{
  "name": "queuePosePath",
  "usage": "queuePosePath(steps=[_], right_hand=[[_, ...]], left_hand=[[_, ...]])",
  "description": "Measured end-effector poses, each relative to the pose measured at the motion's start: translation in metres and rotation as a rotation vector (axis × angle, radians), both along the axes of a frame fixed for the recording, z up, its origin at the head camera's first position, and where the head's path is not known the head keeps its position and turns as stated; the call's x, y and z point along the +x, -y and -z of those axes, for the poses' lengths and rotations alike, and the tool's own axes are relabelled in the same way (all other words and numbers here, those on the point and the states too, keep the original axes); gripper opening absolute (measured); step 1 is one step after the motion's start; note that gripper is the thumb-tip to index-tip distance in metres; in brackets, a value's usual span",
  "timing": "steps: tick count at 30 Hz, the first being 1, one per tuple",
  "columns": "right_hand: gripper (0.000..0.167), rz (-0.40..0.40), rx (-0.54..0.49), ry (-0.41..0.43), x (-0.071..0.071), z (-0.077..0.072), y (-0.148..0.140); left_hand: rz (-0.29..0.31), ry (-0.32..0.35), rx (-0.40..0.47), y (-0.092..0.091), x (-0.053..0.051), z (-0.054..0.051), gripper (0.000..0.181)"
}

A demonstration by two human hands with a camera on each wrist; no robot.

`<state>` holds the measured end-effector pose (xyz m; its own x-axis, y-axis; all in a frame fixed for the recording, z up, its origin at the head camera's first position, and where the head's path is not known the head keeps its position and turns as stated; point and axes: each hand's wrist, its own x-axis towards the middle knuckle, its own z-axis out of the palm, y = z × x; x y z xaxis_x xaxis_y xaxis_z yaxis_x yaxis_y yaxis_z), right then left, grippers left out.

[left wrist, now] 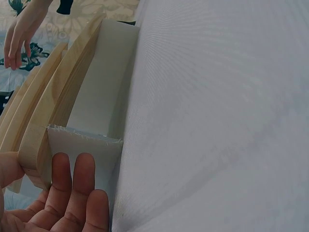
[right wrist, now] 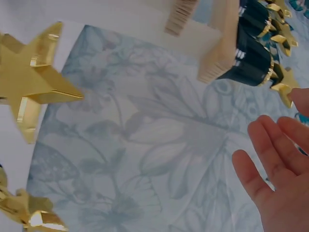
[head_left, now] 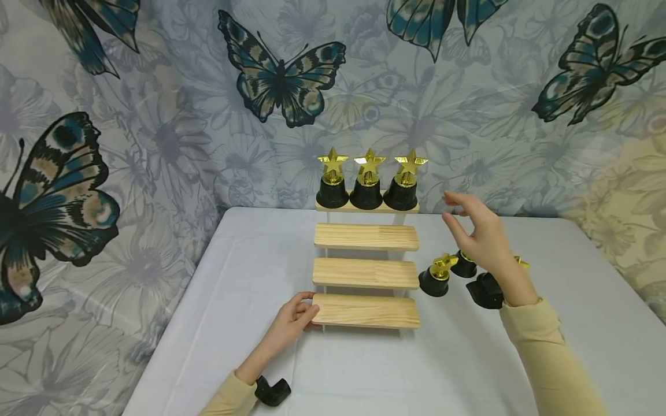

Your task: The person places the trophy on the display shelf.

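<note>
A tiered wooden stand (head_left: 366, 311) has several pale planks on white supports. My left hand (head_left: 293, 318) grips the left end of its lowest plank, thumb on the wood and fingers (left wrist: 84, 174) curled below. Three star trophies (head_left: 366, 196), gold on black bases, stand side by side on the top plank. My right hand (head_left: 481, 234) hovers right of them, thumb and fingers apart with nothing between. Under that hand are a trophy (head_left: 434, 283) tilted on the table, another (head_left: 465, 267) partly covered, and a gold tip (head_left: 522, 263) behind the wrist.
A white cloth covers the table (head_left: 250, 254). Behind it hangs a butterfly-patterned fabric (head_left: 182, 127), close to the stand's back. Black wrist cameras (head_left: 273, 393) sit at both cuffs; the right one (head_left: 486, 290) overlaps the trophies in the head view.
</note>
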<state>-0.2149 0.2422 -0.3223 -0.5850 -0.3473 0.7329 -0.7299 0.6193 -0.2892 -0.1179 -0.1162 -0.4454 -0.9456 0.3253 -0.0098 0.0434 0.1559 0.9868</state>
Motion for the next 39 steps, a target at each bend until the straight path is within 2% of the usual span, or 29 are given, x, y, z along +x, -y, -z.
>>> queuePosePath(steps=[10, 20, 30, 39], right_hand=[[0.048, 0.050, 0.032, 0.066, 0.010, 0.027, -0.013], [0.043, 0.047, 0.066, 0.119, 0.013, 0.057, -0.024], [0.043, 0.078, 0.061, 0.221, 0.021, 0.081, -0.032], [0.046, 0.082, 0.094, 0.200, 0.025, 0.095, -0.035]], left_hand=[[-0.002, -0.002, -0.010, 0.000, 0.000, -0.001, 0.036], [-0.003, -0.008, -0.009, 0.002, 0.001, -0.002, 0.036], [-0.003, -0.004, -0.006, 0.002, 0.001, -0.001, 0.036], [0.010, -0.001, 0.001, 0.002, 0.001, 0.000, 0.037]])
